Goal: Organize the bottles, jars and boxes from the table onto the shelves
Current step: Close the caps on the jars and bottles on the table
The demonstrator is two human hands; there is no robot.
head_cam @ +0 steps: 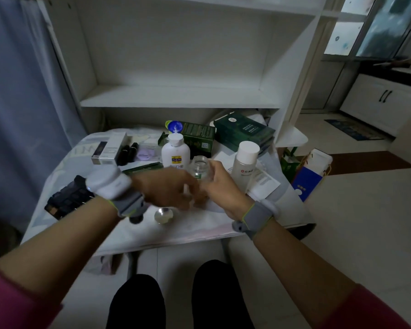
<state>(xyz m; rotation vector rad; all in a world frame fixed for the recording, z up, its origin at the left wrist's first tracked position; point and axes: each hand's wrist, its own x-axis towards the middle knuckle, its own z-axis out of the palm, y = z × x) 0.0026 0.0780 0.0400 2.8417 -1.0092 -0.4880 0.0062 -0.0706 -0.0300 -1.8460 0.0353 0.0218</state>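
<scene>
The right hand (220, 184) is holding a small clear glass jar with a threaded, uncapped mouth (199, 168) upright over the white-covered surface (199, 230). Its grip is curling narrowly round the jar's right side. The jar's base is hiding behind both hands, so I cannot tell whether it is touching the surface. The left hand (166, 188) is showing blurred against the jar's lower left side, and I cannot tell whether its grip is closing on the glass or only touching it.

A round silver lid (163, 215) is lying on the surface in front of the jar and to its left, apart from it. A white plastic bottle with a yellow label (175, 151) is standing just behind the jar on the left. A tall frosted bottle with a white cap (244, 160) is standing near the jar's right. Dark green cardboard boxes (243, 132) are lying behind the jar. The white wooden shelf (176, 98) is sitting behind and above the jar.
</scene>
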